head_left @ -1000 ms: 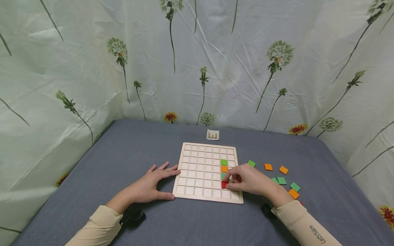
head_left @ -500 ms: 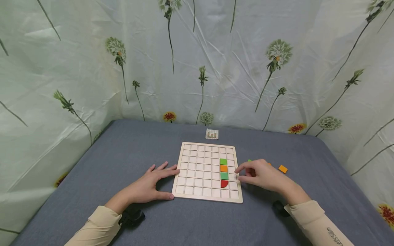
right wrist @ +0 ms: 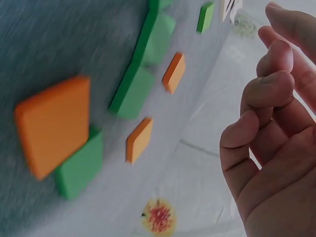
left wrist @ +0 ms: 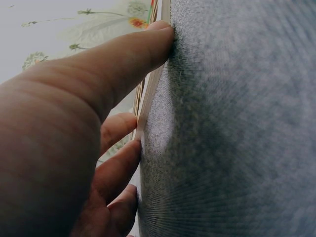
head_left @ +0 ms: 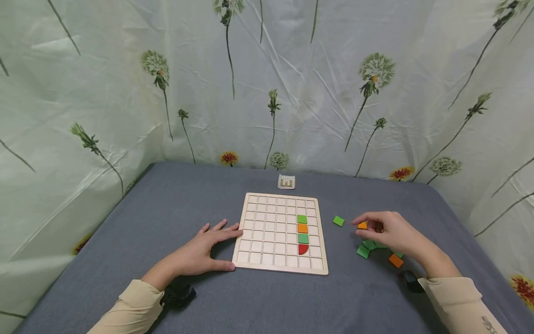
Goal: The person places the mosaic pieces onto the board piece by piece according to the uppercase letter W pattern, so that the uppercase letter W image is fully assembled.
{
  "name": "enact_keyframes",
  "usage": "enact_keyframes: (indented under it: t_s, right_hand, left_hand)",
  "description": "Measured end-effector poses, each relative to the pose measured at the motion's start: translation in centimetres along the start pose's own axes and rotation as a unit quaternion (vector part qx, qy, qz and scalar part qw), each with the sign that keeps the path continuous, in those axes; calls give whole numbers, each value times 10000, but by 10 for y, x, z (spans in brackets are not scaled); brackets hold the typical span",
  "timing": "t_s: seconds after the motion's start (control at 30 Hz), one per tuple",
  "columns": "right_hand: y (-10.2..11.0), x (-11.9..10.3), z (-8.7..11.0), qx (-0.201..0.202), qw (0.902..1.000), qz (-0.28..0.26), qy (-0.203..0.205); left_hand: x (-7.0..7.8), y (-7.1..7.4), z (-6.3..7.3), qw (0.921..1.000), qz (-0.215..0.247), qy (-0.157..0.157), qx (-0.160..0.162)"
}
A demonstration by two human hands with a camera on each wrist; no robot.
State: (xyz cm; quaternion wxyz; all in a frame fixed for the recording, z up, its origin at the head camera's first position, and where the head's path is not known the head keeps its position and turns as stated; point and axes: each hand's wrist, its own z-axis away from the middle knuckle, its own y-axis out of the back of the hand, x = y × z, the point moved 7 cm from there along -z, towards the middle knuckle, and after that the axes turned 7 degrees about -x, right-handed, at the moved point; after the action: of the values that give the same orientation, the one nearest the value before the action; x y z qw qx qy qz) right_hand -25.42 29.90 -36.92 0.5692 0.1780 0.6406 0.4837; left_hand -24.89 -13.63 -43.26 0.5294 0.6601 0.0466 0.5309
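Note:
A pale wooden grid board (head_left: 267,235) lies on the table. One column on its right side bears a green tile (head_left: 302,219), an orange tile (head_left: 302,228), another green tile (head_left: 302,238) and a red quarter-round piece (head_left: 303,249), top to bottom. My left hand (head_left: 204,250) is spread at the board's left edge, thumb and fingertips touching it. Over the loose tiles at right is my right hand (head_left: 392,232), its fingers loosely bent and holding nothing. In the right wrist view, an orange tile (right wrist: 54,126) and green tiles (right wrist: 132,91) lie beside that hand (right wrist: 281,113).
Beyond the board lies a small card (head_left: 286,182) with a grid pattern. A single green tile (head_left: 339,221) sits between board and right hand, with another orange tile (head_left: 396,260) nearer the wrist. A flower-printed cloth (head_left: 250,116) hangs behind the table.
My right hand has let go of the red quarter-round piece on the board and moved right, over the loose tiles. My left hand stays at the board's edge.

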Motion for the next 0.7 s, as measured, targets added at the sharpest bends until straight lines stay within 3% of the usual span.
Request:
enact_keyframes:
  t_s: [0.3,0.7]
  right_hand:
    - [2,32,16,-126,9986,-157,-497]
    - [-4,59,26,-446,9956,-419,-707]
  left_hand:
    - [-2,-1,0,10000,1,38,-40]
    - [-2,-1,0,10000,-34,7,-15]
